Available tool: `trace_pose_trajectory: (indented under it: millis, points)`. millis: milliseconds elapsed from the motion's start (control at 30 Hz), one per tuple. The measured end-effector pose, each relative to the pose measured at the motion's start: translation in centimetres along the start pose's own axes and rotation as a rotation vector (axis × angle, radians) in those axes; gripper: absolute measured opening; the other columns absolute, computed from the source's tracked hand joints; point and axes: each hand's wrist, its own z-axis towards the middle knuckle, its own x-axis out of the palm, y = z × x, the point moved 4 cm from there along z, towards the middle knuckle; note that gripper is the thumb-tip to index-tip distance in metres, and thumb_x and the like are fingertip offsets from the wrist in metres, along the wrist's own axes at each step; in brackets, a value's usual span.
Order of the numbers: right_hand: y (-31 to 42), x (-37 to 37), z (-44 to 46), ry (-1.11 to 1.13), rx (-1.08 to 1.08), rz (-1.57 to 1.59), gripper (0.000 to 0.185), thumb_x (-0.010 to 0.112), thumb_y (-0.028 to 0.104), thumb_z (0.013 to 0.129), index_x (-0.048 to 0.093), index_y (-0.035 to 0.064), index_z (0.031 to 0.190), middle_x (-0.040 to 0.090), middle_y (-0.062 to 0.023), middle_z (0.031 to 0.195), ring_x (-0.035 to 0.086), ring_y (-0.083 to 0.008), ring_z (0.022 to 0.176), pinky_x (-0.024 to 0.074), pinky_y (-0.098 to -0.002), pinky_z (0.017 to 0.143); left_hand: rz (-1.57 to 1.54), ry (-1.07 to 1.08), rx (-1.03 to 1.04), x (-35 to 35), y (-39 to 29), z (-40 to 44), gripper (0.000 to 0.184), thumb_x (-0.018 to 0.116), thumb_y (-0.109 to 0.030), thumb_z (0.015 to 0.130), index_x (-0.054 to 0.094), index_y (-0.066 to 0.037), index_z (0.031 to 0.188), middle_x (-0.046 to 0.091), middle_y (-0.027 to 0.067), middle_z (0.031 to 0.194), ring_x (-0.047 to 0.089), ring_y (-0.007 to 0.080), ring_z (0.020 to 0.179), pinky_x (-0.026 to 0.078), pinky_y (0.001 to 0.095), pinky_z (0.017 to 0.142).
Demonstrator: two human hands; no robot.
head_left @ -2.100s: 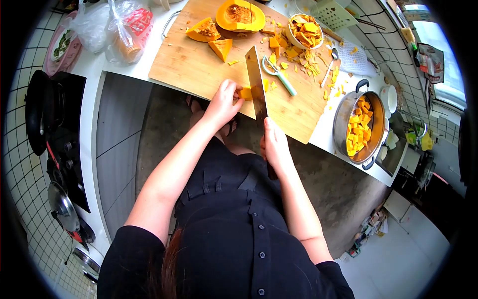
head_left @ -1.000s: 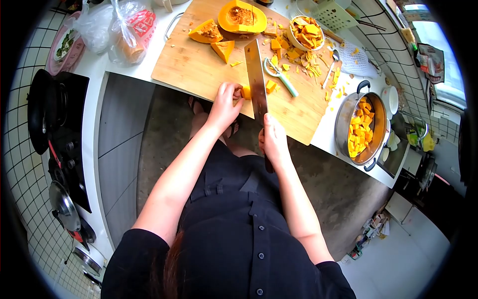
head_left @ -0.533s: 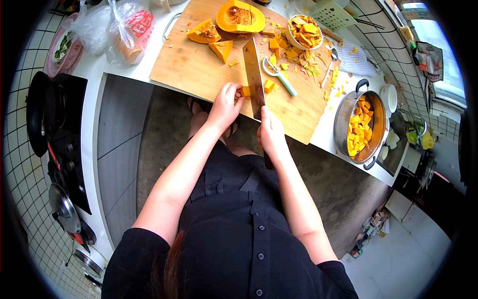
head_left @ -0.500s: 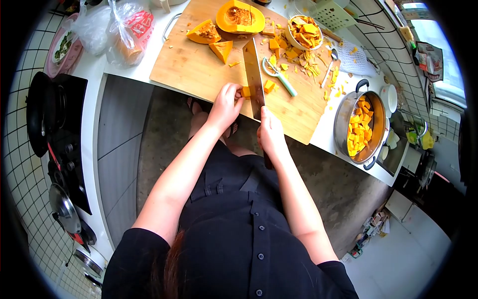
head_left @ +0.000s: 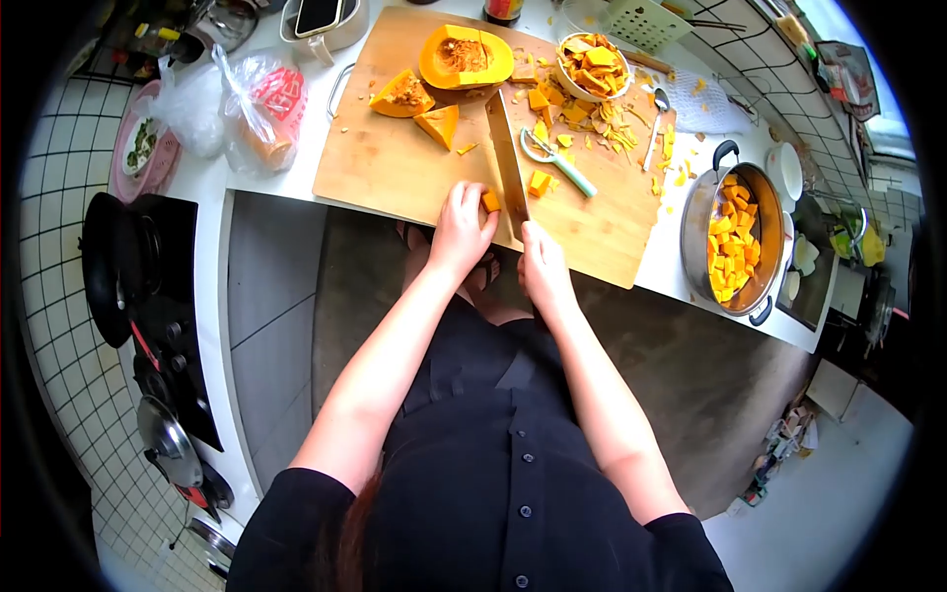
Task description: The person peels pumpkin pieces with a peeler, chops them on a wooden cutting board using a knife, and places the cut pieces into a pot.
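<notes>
From the head view, looking down, a person in black short sleeves stands at a white tabletop (head_left: 663, 268) with both forearms reaching forward and angled inward, so the hands come close together at the near edge of a wooden cutting board (head_left: 385, 173). The left hand (head_left: 462, 235) has its back turned up and its fingers bent and nearly closed, gripping a small orange pumpkin piece (head_left: 490, 200) on the board, just beside the knife. The right hand (head_left: 545, 266) is closed around the handle of a large knife (head_left: 507, 158), its thumb lying forward along the handle. The blade points away from the person, standing on edge and leaning slightly.

Just right of the blade sits a pumpkin cube (head_left: 539, 183), near a green-handled peeler (head_left: 572, 176). Farther back on the board are a cut pumpkin half (head_left: 467, 57), seeds showing, two pumpkin wedges (head_left: 402, 96), and a white bowl (head_left: 597, 100) heaped with orange scraps. Peelings (head_left: 617, 128) are scattered in front of the bowl, with a spoon (head_left: 653, 133) beside them. Right of the board, a metal pot (head_left: 696, 242) holds many orange cubes (head_left: 732, 247).
</notes>
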Motion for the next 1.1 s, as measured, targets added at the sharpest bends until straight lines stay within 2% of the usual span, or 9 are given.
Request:
trace_pose_trajectory:
  millis: [133, 233, 333, 367, 600, 800, 833, 967, 1100]
  points:
    - [1.4, -2.2, -1.4, -0.046, -0.142, -0.056, 0.037, 0.044, 0.035, 0.098, 0.057, 0.008, 0.12, 0.046, 0.0008, 0.055, 0.043, -0.0077, 0.045, 0.0361, -0.0235, 0.043, 0.046, -0.023, -0.004, -0.7, 0.7, 0.2, 0.036, 0.067, -0.001, 0.073, 0.05, -0.001, 0.105, 0.051, 0.0136, 0.097, 0.055, 0.0274, 0.08, 0.048, 0.0349, 0.075]
    - [3.5, -3.9, -3.1, -0.102, -0.212, -0.173, 0.035, 0.052, 0.029, 0.095, 0.058, 0.009, 0.124, 0.051, -0.0044, 0.054, 0.049, -0.0097, 0.049, 0.0414, -0.0271, 0.05, 0.18, 0.043, 0.004, -1.1, -1.0, 0.7, 0.039, 0.066, -0.006, 0.073, 0.05, -0.004, 0.109, 0.049, 0.0151, 0.102, 0.053, 0.0315, 0.093, 0.046, 0.0388, 0.082]
    - [4.5, -5.5, -4.2, -0.121, -0.282, -0.352, 0.039, 0.056, 0.029, 0.091, 0.055, 0.0155, 0.128, 0.062, -0.0154, 0.065, 0.063, -0.0269, 0.058, 0.0492, -0.0333, 0.06, 0.25, 0.123, 0.008, -0.3, -1.3, 1.1, 0.039, 0.065, -0.01, 0.073, 0.051, -0.006, 0.109, 0.047, 0.0169, 0.104, 0.05, 0.0353, 0.1, 0.045, 0.0412, 0.086]
    - [4.4, -6.1, -4.4, -0.142, -0.283, -0.423, 0.042, 0.061, 0.031, 0.088, 0.056, 0.0198, 0.128, 0.062, -0.0128, 0.064, 0.062, -0.0282, 0.057, 0.0497, -0.0342, 0.058, 0.268, 0.142, 0.018, 0.1, -0.9, 1.2, 0.037, 0.064, -0.009, 0.073, 0.051, -0.006, 0.107, 0.047, 0.0172, 0.103, 0.05, 0.0355, 0.099, 0.045, 0.0412, 0.085]
    - [3.9, -11.0, -7.0, -0.315, -0.28, -0.542, 0.041, 0.066, 0.035, 0.084, 0.06, 0.0234, 0.122, 0.062, -0.0108, 0.066, 0.062, -0.0258, 0.058, 0.0507, -0.0339, 0.058, 0.184, 0.233, -0.117, 0.5, -0.4, 2.8, 0.025, 0.059, -0.006, 0.071, 0.046, -0.002, 0.092, 0.047, 0.0182, 0.096, 0.05, 0.0376, 0.086, 0.046, 0.0426, 0.077]
    - [2.4, -13.6, -8.7, -0.448, -0.241, -0.517, 0.041, 0.068, 0.031, 0.082, 0.061, 0.021, 0.121, 0.061, -0.0111, 0.064, 0.06, -0.0233, 0.054, 0.0492, -0.0317, 0.055, 0.27, 0.312, -0.039, 3.0, -4.9, 4.6, 0.042, 0.07, -0.02, 0.072, 0.049, -0.001, 0.103, 0.048, 0.0217, 0.105, 0.053, 0.0391, 0.095, 0.047, 0.0431, 0.08]
    - [2.2, -14.0, -9.1, -0.485, -0.264, -0.535, 0.041, 0.068, 0.031, 0.082, 0.061, 0.0206, 0.121, 0.061, -0.0108, 0.064, 0.06, -0.0229, 0.054, 0.0491, -0.0315, 0.055, 0.326, 0.311, 0.061, 4.1, -4.4, 4.6, 0.05, 0.071, -0.025, 0.073, 0.047, -0.005, 0.112, 0.05, 0.0201, 0.104, 0.057, 0.0367, 0.091, 0.049, 0.0446, 0.077]
    - [1.5, -15.6, -10.1, -0.549, -0.28, -0.572, 0.043, 0.07, 0.032, 0.08, 0.061, 0.0205, 0.121, 0.06, -0.008, 0.061, 0.059, -0.0214, 0.052, 0.0491, -0.0313, 0.053, 0.366, 0.381, 0.052, 6.7, -3.5, 5.2, 0.044, 0.067, -0.02, 0.075, 0.048, -0.008, 0.113, 0.054, 0.0185, 0.1, 0.058, 0.0374, 0.089, 0.05, 0.0441, 0.076]
    - [0.7, -17.5, -11.5, -0.619, -0.273, -0.578, 0.044, 0.071, 0.032, 0.079, 0.062, 0.0191, 0.12, 0.058, -0.0057, 0.059, 0.058, -0.0203, 0.051, 0.049, -0.0315, 0.052, 0.256, 0.324, 0.067, 5.9, -4.6, 5.7, 0.036, 0.067, -0.016, 0.074, 0.051, -0.005, 0.104, 0.06, 0.0171, 0.087, 0.062, 0.0296, 0.079, 0.05, 0.0384, 0.07]
